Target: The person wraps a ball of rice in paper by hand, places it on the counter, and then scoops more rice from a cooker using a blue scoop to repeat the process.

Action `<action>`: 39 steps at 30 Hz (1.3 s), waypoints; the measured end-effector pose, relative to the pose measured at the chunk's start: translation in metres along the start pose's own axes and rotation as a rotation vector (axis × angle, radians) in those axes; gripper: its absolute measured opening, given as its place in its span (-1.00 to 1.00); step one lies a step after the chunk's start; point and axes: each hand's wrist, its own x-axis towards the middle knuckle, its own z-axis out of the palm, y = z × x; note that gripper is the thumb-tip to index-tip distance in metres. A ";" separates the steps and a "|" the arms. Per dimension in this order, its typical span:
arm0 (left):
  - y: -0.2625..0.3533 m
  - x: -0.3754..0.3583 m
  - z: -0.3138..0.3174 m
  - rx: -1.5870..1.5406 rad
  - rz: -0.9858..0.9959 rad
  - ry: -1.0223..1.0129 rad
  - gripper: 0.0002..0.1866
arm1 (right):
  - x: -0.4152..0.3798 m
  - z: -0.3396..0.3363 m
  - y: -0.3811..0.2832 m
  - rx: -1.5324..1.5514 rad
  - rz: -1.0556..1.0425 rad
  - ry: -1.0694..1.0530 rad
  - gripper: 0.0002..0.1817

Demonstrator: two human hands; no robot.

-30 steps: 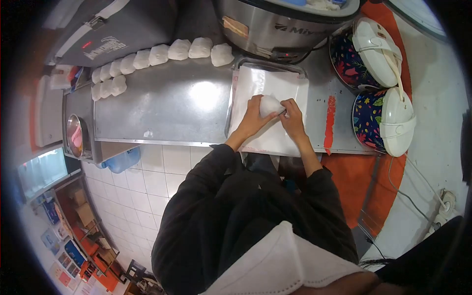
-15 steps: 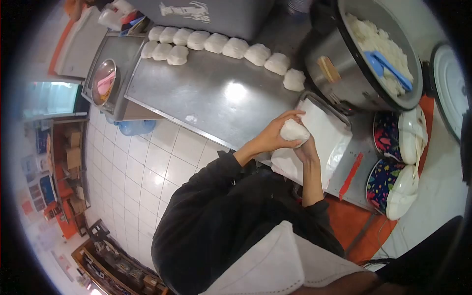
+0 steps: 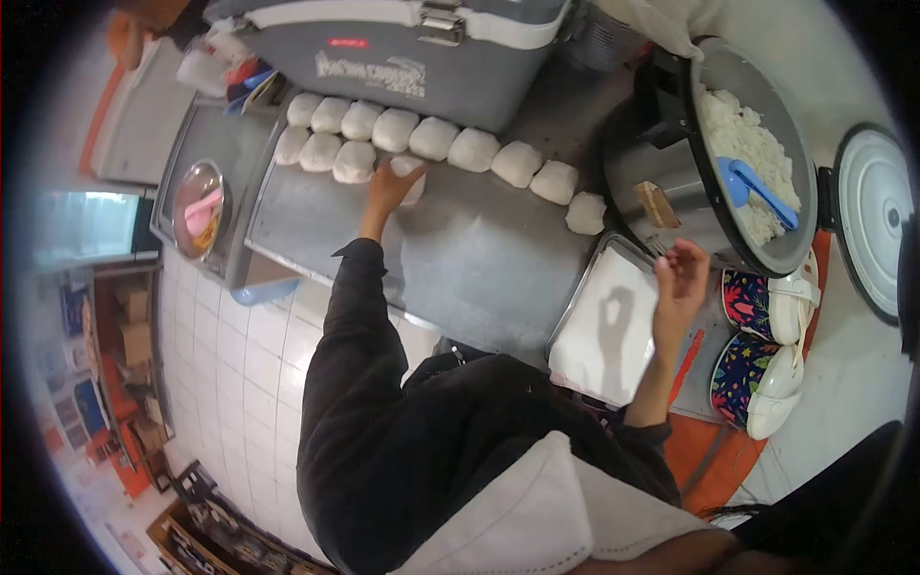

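Metal table [image 3: 479, 259], cooler [image 3: 383, 72] cut off beyond; right hand [image 3: 680, 278] loosely open, left hand [image 3: 387, 190] gripping a white bundle [image 3: 412, 184].
Partly finger-hidden, it sits at the near row's right end, long axis seemingly near to far.

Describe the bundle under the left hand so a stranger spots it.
Find the grey cooler. Before it, on the steel table, a long row of white bundles runs behind a shorter row. The wanted bundle ends the shorter row, cooker side, and alone has the left hand on it.
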 end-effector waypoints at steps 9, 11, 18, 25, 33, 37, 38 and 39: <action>0.008 -0.015 0.031 0.630 0.218 0.169 -0.35 | 0.150 -0.112 -0.071 -0.862 -0.445 -0.013 -0.79; -0.036 0.001 0.039 0.945 0.307 0.335 -0.40 | 0.195 -0.133 -0.054 -1.353 -0.312 -0.367 -0.60; 0.076 -0.022 0.058 0.463 0.423 0.402 -0.34 | 0.251 -0.145 0.007 -1.837 -0.561 -0.723 -0.39; 0.299 -0.016 0.124 -0.340 0.925 -0.018 -0.22 | 0.315 -0.110 0.023 -1.590 -0.235 -0.583 -0.19; 0.305 0.005 0.164 -0.572 1.049 0.070 -0.23 | 0.259 -0.090 0.006 -1.443 -0.322 -0.820 -0.28; 0.307 0.000 0.160 -0.555 1.032 0.045 -0.26 | 0.304 -0.113 0.004 -1.641 -0.171 -0.441 -0.25; 0.309 -0.001 0.162 -0.584 1.010 0.057 -0.27 | 0.311 -0.115 0.022 -1.605 -0.164 -0.410 -0.28; 0.310 -0.002 0.164 -0.589 1.009 0.058 -0.27 | 0.314 -0.115 0.040 -1.567 -0.157 -0.378 -0.31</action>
